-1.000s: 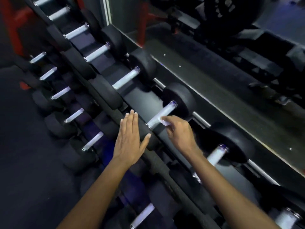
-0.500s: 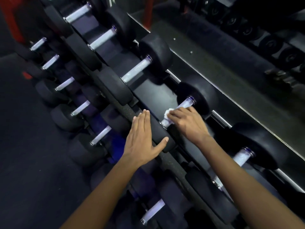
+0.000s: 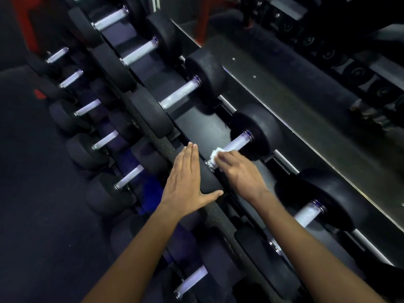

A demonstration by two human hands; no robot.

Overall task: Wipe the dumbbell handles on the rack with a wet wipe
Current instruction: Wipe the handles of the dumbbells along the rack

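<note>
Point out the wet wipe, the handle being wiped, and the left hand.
wet wipe (image 3: 215, 154): head view, bunched white edge beside the fingers.
handle (image 3: 237, 143): head view, bare knurled middle.
left hand (image 3: 185, 182): head view, back of the hand.

Wet wipe (image 3: 215, 154) on dumbbell handle (image 3: 237, 143), upper rack (image 3: 194, 125) tier.

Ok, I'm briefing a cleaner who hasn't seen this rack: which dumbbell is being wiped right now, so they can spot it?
Start at the top shelf of the dumbbell rack. The dumbbell is the one between the two hands: the left hand lies flat on its near weight, and the right hand presses a white wipe on its handle. No neighbouring handle has a wipe.
</note>
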